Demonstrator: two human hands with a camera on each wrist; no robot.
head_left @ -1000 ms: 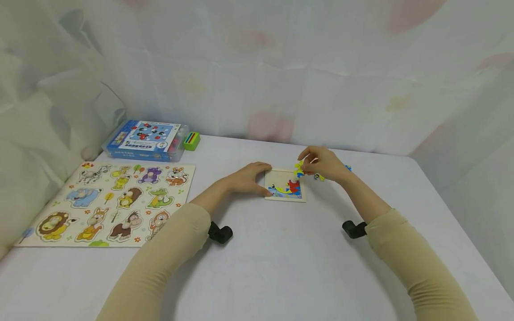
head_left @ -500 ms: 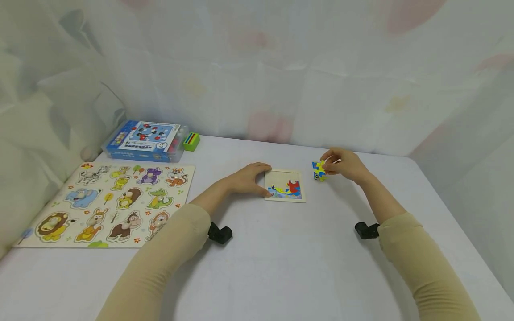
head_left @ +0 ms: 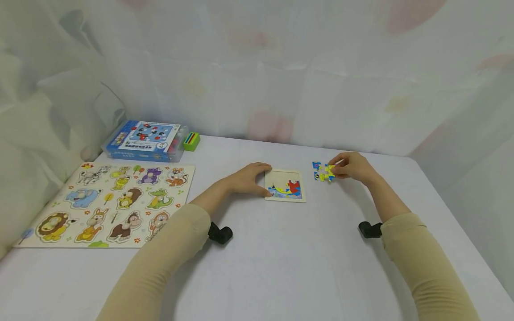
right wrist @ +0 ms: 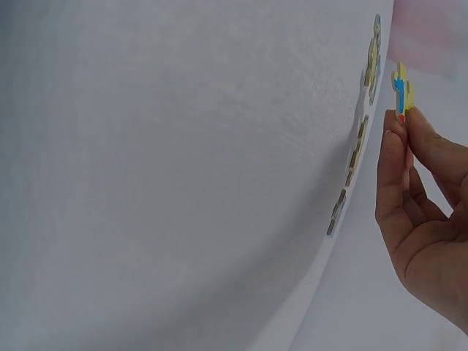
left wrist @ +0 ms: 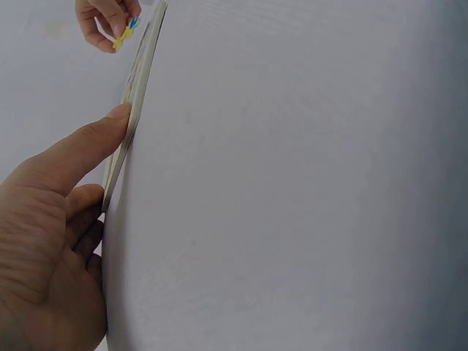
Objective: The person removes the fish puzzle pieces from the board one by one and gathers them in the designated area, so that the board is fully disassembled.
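My left hand [head_left: 246,178] holds the small wooden puzzle tray [head_left: 278,175] by its left side, thumb at the near corner and fingers at the far corner. Inside the tray, red, yellow and blue jigsaw pieces [head_left: 294,189] fill the near part, while the far part shows bare wood. To the right of it, my right hand [head_left: 354,166] pinches a yellow and blue jigsaw piece [right wrist: 401,93] between thumb and fingers, raised over the table in the right wrist view. Loose pieces [head_left: 317,165] lie beside and under that hand, partly overlapped by the held one in the head view.
A big animal peg puzzle board [head_left: 106,203] covers the left of the white table [head_left: 289,258]. Behind it stand a blue boxed molecule set [head_left: 146,139] and a small green block [head_left: 192,141]. A patterned curtain [head_left: 225,80] hangs along the back edge.
My right hand has moved right, away from the tray to the loose pieces, with a jigsaw piece in its fingers. More of the loose pieces show now. My left hand has stayed still.
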